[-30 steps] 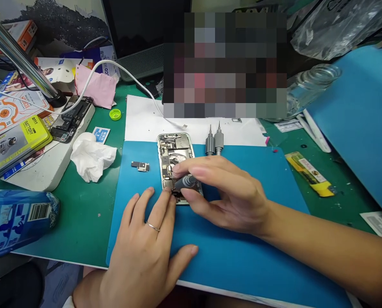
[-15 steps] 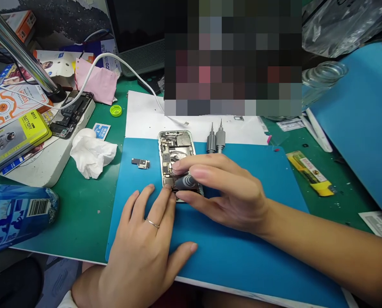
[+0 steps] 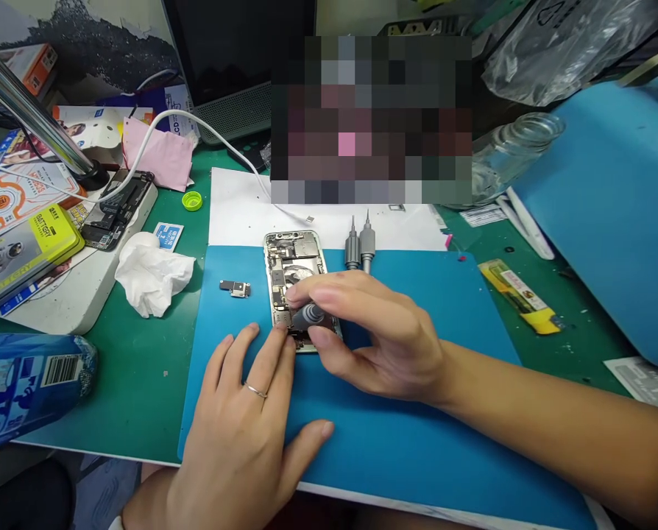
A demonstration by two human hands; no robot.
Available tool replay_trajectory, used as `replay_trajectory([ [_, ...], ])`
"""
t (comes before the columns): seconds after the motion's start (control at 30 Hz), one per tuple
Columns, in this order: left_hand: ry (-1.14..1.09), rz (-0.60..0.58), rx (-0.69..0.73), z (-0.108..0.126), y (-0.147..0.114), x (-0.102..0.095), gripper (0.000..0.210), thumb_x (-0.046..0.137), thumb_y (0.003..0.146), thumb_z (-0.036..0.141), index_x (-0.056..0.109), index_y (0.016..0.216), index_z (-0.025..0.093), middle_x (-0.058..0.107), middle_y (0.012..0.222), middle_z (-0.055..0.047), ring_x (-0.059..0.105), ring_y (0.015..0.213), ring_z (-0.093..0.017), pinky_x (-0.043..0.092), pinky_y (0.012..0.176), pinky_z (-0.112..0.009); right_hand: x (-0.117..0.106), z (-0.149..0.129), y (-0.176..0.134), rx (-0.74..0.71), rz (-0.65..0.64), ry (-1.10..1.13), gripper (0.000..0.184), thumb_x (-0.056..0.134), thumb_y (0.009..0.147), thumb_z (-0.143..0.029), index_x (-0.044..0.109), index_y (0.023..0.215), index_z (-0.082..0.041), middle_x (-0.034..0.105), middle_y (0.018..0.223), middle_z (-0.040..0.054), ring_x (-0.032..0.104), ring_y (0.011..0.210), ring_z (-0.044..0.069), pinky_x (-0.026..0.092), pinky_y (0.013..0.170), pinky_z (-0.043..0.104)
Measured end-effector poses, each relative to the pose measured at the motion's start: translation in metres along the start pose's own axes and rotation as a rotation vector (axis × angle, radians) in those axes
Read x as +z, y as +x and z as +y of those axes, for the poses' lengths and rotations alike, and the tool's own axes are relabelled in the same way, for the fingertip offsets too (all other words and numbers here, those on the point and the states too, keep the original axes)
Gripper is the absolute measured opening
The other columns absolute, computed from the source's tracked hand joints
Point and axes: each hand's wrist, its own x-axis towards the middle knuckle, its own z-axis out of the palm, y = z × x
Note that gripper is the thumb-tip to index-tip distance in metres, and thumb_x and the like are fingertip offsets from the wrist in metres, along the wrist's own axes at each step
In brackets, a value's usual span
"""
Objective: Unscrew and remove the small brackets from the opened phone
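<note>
An opened phone (image 3: 277, 258) lies on the blue mat (image 3: 395, 427) with its inner parts bare. My right hand (image 3: 384, 331) holds a grey screwdriver (image 3: 308, 316) over the phone's lower half; its tip is hidden. The fingertips of my left hand (image 3: 252, 419) rest at the phone's lower left edge, fingers spread and nothing gripped. Left of the phone lies a small circuit board (image 3: 235, 288). Two more screwdrivers, a darker one (image 3: 352, 250) and a lighter one (image 3: 367, 243), lie beyond my right hand, bits pointing away.
At left are a crumpled tissue (image 3: 153, 276), a blue pack (image 3: 31, 390), a battery box (image 3: 31, 254) and another opened phone (image 3: 116, 210). A white cable (image 3: 224, 136) arches to the white paper (image 3: 235, 206). At right are a yellow packet (image 3: 521, 296), tweezers (image 3: 528, 224) and a glass jar (image 3: 517, 154).
The camera view has shifted slightly, moving the mat and phone a little left and down. My right thumb and fingers have shifted a little around the screwdriver. My left hand stays at the phone's edge.
</note>
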Motion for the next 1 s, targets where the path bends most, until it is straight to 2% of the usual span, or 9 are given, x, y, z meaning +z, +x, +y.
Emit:
replay_trajectory([
  [0.13, 0.003, 0.008, -0.003, 0.0, -0.0001, 0.0002, 0.058, 0.047, 0.107, 0.048, 0.054, 0.146, 0.005, 0.062, 0.146, -0.014, 0.046, 0.137, -0.037, 0.04, 0.111, -0.052, 0.0003, 0.0002, -0.0002, -0.012, 0.009, 0.011, 0.049, 0.068, 0.093, -0.008, 0.049, 0.137, -0.015, 0.074, 0.113, 0.0144, 0.073, 0.108, 0.019, 0.068, 0.088, 0.033],
  [0.3, -0.007, 0.006, -0.003, -0.0007, -0.0004, 0.0002, 0.058, 0.047, 0.107, 0.048, 0.053, 0.146, 0.005, 0.061, 0.148, -0.013, 0.046, 0.138, -0.037, 0.04, 0.112, -0.053, 0.0015, -0.0001, -0.0012, -0.002, 0.015, 0.024, 0.048, 0.06, 0.094, -0.003, 0.049, 0.139, -0.014, 0.074, 0.114, 0.0147, 0.073, 0.109, 0.019, 0.067, 0.086, 0.033],
  [0.5, -0.016, 0.009, -0.011, -0.0006, -0.0005, 0.0015, 0.058, 0.048, 0.107, 0.046, 0.052, 0.147, 0.005, 0.063, 0.145, -0.013, 0.045, 0.138, -0.036, 0.039, 0.112, -0.052, 0.0035, 0.0006, -0.0024, -0.015, 0.021, 0.043, 0.046, 0.067, 0.09, -0.002, 0.051, 0.133, -0.011, 0.074, 0.114, 0.0166, 0.073, 0.109, 0.02, 0.066, 0.088, 0.031],
  [0.73, -0.013, 0.007, -0.009, -0.0007, -0.0009, 0.0025, 0.059, 0.051, 0.106, 0.047, 0.052, 0.148, 0.006, 0.059, 0.15, -0.013, 0.045, 0.139, -0.037, 0.038, 0.113, -0.052, 0.0031, -0.0003, -0.0017, 0.004, 0.016, 0.04, 0.048, 0.058, 0.093, -0.001, 0.047, 0.139, -0.011, 0.074, 0.118, 0.017, 0.072, 0.107, 0.017, 0.066, 0.087, 0.03],
  [0.9, -0.011, 0.009, -0.007, -0.0012, -0.0009, 0.0024, 0.059, 0.05, 0.106, 0.047, 0.053, 0.147, 0.005, 0.061, 0.147, -0.013, 0.046, 0.138, -0.037, 0.038, 0.113, -0.052, 0.0019, 0.0, -0.0012, -0.01, 0.005, 0.018, 0.048, 0.063, 0.093, -0.004, 0.048, 0.138, -0.012, 0.075, 0.114, 0.0156, 0.073, 0.107, 0.018, 0.066, 0.087, 0.031],
  [1.0, -0.007, 0.012, -0.002, -0.001, -0.0008, 0.0023, 0.059, 0.051, 0.106, 0.046, 0.052, 0.148, 0.005, 0.059, 0.15, -0.013, 0.045, 0.139, -0.037, 0.039, 0.112, -0.052, 0.0013, -0.0003, -0.0007, 0.002, 0.009, 0.002, 0.048, 0.058, 0.094, -0.003, 0.047, 0.14, -0.013, 0.075, 0.116, 0.0159, 0.073, 0.109, 0.017, 0.067, 0.088, 0.031],
])
